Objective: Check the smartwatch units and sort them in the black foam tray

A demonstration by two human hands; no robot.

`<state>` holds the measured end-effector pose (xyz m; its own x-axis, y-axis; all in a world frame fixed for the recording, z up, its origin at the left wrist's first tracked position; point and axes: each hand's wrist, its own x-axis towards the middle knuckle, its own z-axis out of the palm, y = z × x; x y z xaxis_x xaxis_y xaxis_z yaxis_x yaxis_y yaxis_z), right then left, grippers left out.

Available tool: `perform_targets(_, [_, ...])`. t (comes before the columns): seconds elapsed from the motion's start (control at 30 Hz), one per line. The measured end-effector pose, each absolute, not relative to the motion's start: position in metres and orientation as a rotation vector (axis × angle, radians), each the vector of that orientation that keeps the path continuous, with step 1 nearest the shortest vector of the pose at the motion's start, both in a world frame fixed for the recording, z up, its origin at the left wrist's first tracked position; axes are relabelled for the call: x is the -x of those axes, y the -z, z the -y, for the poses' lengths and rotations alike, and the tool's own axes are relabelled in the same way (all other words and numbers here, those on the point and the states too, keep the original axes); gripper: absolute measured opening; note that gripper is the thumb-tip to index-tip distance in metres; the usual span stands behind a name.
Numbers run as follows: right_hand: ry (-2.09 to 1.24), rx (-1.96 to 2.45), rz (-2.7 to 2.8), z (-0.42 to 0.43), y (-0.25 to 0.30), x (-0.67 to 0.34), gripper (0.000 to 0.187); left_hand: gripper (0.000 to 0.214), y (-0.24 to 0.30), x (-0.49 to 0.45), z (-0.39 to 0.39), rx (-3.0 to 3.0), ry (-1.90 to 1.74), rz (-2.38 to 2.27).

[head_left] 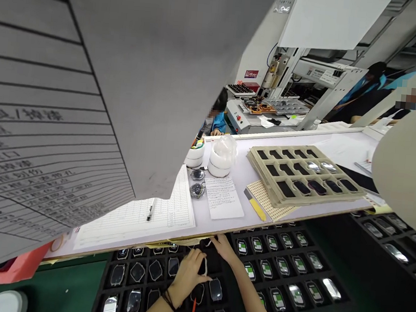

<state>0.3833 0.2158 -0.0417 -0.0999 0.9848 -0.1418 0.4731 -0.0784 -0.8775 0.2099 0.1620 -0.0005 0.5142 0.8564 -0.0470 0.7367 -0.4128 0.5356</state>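
ROOM | floor: green (68, 279) | furniture: long white bench (339, 150) | wall: white column (257, 44), red-and-white sign (251, 74) | overhead: white panel (329, 21) | beyond bench: grey machine (283, 80), metal frame (331, 84) | people: two co-workers in blue (218, 122) (376, 88)

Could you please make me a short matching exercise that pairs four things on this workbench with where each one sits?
Things:
1. pen
2. handwritten note
3. dark bracelet
4. beige slotted tray

Places:
A. on the white table, beside two round metal parts
B. overlapping a dotted board
C. on a ruled paper form
D. around the wrist of the left hand

Pairs: 1-C, 2-A, 3-D, 4-B
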Motion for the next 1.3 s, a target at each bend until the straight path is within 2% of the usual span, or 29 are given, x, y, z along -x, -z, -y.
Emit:
perform_targets(0.17, [-1.091, 1.551, 1.659, -0.222, 0.039, -0.39, 0.027, 0.07, 0.012, -0.244, -0.161, -2.33, -0.271, -1.317])
perform_targets(0.37, [-1.093, 1.518, 1.692, -0.233, 0.035, -0.393, 0.025, 0.035, 0.019, -0.199, -0.143, -2.384, -0.474, -1.458])
perform_targets(0.63, [-1.031, 1.604, 1.642, -0.216, 0.041, -0.373, 0.032, 0.046, 0.015, -0.168, -0.121, -2.568, -0.35, -1.186])
perform_targets(0.77, [-1.02, 1.637, 1.67, -0.21, 0.044, -0.377, 0.031, 0.039, 0.013, -0.15, -0.125, -2.419, -0.384, -1.46])
perform_targets(0.9, [-1.12, 1.547, 1.84, -0.222, 0.036, -0.387, 0.029, 0.039, 0.009, -0.131, -0.135, -2.293, -0.176, -1.542])
perform_targets(1.0, [-1.173, 1.466, 1.985, -0.233, 0.025, -0.387, 0.022, 0.048, 0.003, -0.133, -0.142, -2.263, 0.028, -1.539])
perform_targets(1.1, [-1.09, 1.491, 2.058, -0.232, 0.019, -0.372, 0.026, 0.05, 0.0, -0.145, -0.147, -2.21, 0.088, -1.639])
perform_targets(1.3, [-0.815, 1.615, 2.092, -0.203, 0.021, -0.328, 0.03, 0.044, -0.005, -0.142, -0.149, -2.168, -0.02, -1.622])
